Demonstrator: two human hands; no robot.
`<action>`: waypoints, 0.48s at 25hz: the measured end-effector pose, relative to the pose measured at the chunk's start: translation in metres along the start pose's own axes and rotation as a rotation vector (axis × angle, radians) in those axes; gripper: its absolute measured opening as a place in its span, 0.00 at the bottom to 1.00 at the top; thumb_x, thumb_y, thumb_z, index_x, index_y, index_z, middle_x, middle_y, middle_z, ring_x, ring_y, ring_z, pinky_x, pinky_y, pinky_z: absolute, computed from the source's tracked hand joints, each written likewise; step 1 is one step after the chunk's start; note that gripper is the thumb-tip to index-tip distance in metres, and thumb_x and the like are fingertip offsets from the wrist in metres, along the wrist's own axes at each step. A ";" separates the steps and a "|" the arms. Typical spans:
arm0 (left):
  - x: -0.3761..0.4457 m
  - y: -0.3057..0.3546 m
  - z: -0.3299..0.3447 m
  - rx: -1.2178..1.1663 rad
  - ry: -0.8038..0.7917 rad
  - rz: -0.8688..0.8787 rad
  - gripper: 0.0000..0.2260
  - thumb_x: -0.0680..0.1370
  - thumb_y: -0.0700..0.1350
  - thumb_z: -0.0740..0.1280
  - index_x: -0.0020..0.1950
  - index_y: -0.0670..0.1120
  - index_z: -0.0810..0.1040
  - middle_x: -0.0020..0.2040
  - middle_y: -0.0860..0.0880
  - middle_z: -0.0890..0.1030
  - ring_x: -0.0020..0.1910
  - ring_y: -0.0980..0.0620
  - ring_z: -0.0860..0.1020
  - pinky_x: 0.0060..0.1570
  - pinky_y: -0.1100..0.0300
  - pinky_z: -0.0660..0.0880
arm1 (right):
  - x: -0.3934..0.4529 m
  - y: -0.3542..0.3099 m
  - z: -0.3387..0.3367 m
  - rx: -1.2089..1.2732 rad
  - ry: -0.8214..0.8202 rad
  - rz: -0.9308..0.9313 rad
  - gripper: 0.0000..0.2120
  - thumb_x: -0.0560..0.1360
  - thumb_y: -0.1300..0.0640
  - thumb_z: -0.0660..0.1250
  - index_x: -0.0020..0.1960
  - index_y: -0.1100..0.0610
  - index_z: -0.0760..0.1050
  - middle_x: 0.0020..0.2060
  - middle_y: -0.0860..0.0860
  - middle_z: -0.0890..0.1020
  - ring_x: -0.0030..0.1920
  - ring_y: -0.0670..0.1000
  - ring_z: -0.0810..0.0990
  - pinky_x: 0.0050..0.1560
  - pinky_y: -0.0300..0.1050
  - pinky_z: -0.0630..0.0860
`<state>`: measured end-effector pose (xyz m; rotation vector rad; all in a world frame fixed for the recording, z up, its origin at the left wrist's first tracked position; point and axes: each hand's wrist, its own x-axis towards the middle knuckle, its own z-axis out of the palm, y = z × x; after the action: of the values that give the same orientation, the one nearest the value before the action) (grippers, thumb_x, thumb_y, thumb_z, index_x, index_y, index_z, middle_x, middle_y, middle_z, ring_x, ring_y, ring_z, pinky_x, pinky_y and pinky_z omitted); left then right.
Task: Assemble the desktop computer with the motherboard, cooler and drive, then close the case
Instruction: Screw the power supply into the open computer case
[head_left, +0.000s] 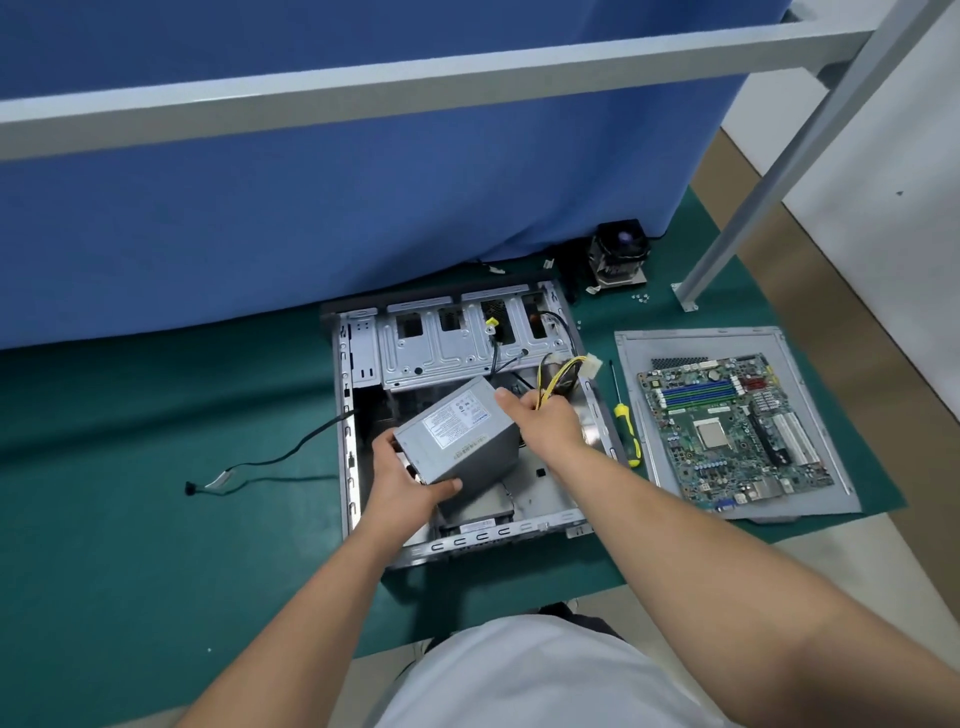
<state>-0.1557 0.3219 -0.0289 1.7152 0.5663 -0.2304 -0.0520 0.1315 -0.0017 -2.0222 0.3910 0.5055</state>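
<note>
An open grey computer case lies flat on the green mat. Over its middle I hold a grey power supply box, tilted. My left hand grips its near lower corner. My right hand holds its far right end, where yellow and black cables with a white plug come out. The green motherboard lies on the grey side panel to the right of the case. The black cooler stands at the back by the blue cloth.
A yellow-handled screwdriver lies between the case and the panel. A black cable trails from the case's left side over the mat. Small screws lie near the cooler. A grey frame leg stands at the back right.
</note>
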 end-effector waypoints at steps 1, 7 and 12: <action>0.000 -0.001 0.001 0.006 0.010 0.002 0.41 0.69 0.36 0.81 0.68 0.56 0.56 0.68 0.51 0.71 0.66 0.54 0.72 0.50 0.72 0.70 | 0.000 0.001 0.000 -0.047 0.012 -0.011 0.25 0.78 0.36 0.67 0.34 0.53 0.67 0.28 0.48 0.74 0.31 0.50 0.73 0.35 0.44 0.67; 0.005 -0.007 0.004 0.135 0.062 0.018 0.42 0.66 0.37 0.83 0.68 0.53 0.58 0.68 0.49 0.65 0.65 0.54 0.69 0.44 0.81 0.67 | -0.008 0.002 0.003 -0.366 -0.058 -0.060 0.27 0.83 0.39 0.58 0.34 0.57 0.68 0.30 0.53 0.75 0.30 0.51 0.73 0.28 0.43 0.63; 0.001 -0.008 0.007 0.155 0.042 0.042 0.47 0.66 0.41 0.83 0.75 0.53 0.56 0.68 0.51 0.63 0.56 0.58 0.72 0.34 0.82 0.69 | -0.011 -0.003 0.011 -0.321 0.047 -0.048 0.23 0.84 0.40 0.57 0.43 0.59 0.70 0.38 0.53 0.77 0.37 0.53 0.76 0.33 0.45 0.68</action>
<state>-0.1580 0.3162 -0.0378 1.8837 0.5545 -0.2136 -0.0623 0.1429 0.0014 -2.3508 0.3033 0.5175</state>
